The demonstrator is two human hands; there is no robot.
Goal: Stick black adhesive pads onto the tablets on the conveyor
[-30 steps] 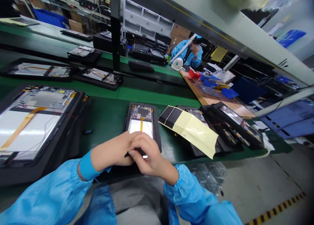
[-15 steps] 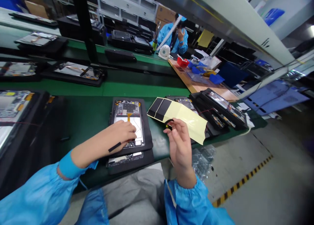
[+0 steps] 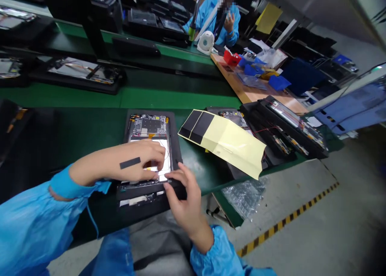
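An opened tablet (image 3: 150,125), with its circuit board and pale battery bare, lies on a black foam pad (image 3: 176,147) in front of me. My left hand (image 3: 143,159) reaches across its lower half, thumb and index finger drawn together at the surface; a black tape strip (image 3: 130,162) sticks to the back of this hand. From the right, my right hand (image 3: 185,195) meets the tablet's lower edge, thumb and index close together. What is between the fingertips of either hand is too small to make out. Another opened device (image 3: 141,199) shows below the pad.
A yellow backing sheet (image 3: 229,141) with black strips lies to the right, over more opened tablets (image 3: 280,135). Beyond are a conveyor belt (image 3: 144,97) with devices, a small white fan (image 3: 206,42), and a seated person (image 3: 232,25) in blue. A plastic bag (image 3: 245,197) lies below the table edge.
My right hand has moved left from the yellow sheet to the tablet's lower edge; the black strip it held is no longer visible. My left thumb and index have drawn together. The view has shifted.
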